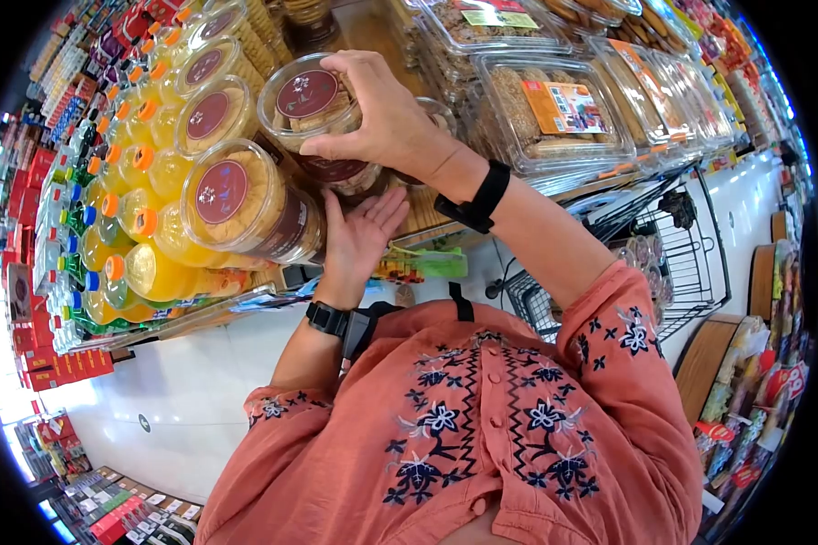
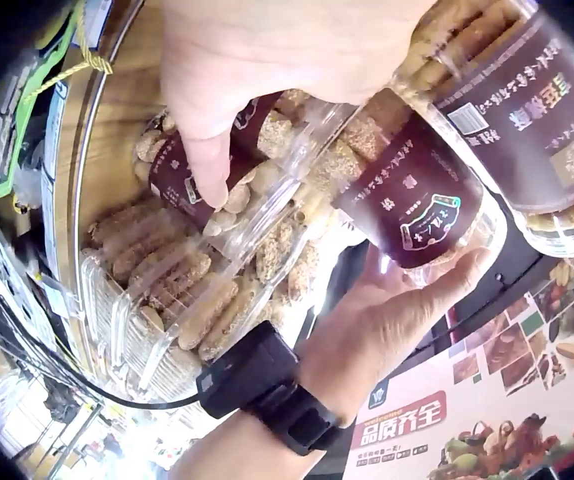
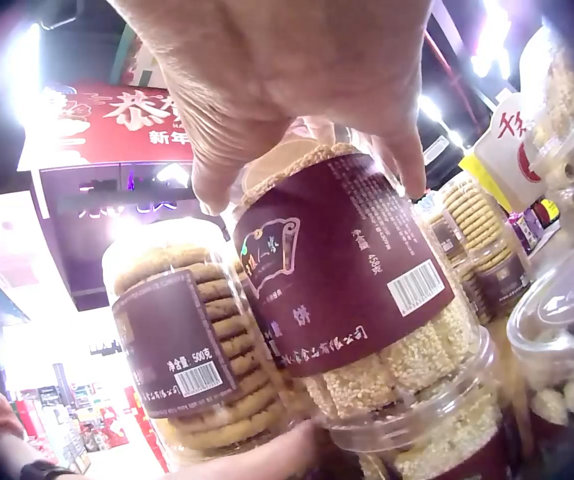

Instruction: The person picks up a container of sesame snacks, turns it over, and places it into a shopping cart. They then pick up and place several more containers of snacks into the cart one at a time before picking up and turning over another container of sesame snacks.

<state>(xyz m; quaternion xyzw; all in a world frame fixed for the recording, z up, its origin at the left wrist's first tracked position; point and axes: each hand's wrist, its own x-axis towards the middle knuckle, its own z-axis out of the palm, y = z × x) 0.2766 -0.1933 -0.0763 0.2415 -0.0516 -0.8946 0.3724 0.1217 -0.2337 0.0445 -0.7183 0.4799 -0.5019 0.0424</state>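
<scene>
Jar (image 1: 306,95), round, clear plastic, maroon-labelled, upper centre, probably stiff, slick, best braced underneath, is gripped by the right hand (image 1: 382,113), left hand (image 1: 359,238) spread below.

Looking down at a pale, glossy floor (image 1: 154,400) here, running past wood-sided stands (image 1: 713,354) at the head view's right and out toward white glare (image 1: 0,368) at far left! Up now, right wrist view, to a red sign (image 3: 77,150) with white characters over a dark purple panel (image 3: 72,195), past blazing ceiling lights (image 3: 492,45). Back down to a brown wooden table (image 2: 117,130).
</scene>
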